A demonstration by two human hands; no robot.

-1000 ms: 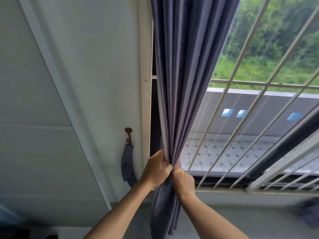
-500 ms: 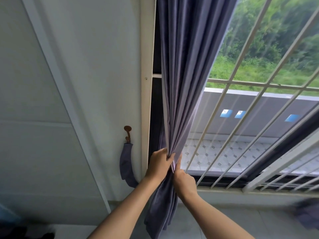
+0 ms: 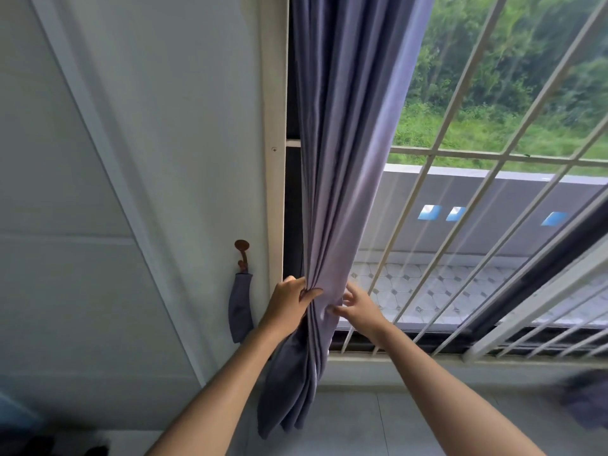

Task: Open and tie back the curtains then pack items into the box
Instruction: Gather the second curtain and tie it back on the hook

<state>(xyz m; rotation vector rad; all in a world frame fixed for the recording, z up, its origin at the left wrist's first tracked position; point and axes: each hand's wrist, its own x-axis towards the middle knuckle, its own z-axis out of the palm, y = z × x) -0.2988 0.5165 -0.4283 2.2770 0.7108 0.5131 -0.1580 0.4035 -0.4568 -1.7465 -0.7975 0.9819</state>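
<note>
A purple-grey curtain [image 3: 342, 159] hangs bunched at the left side of the barred window. My left hand [image 3: 289, 304] is shut on the gathered folds at about sill height. On the curtain's right side my right hand [image 3: 357, 307] has its fingers spread, pinching the fabric's edge with thumb and fingertips. A matching fabric tie-back [image 3: 240, 307] hangs from a brown wall hook [image 3: 242, 253] just left of the window frame, a short way left of my left hand. No box is in view.
White window bars [image 3: 460, 225] cover the glass to the right. The white window frame [image 3: 274, 159] stands between the curtain and the wall. A dark blurred cloth shape [image 3: 585, 403] sits at the lower right edge.
My right hand has loosened from a closed grip below the bunch and shifted up and right, fingers now spread on the fabric's edge. My left hand keeps its hold.
</note>
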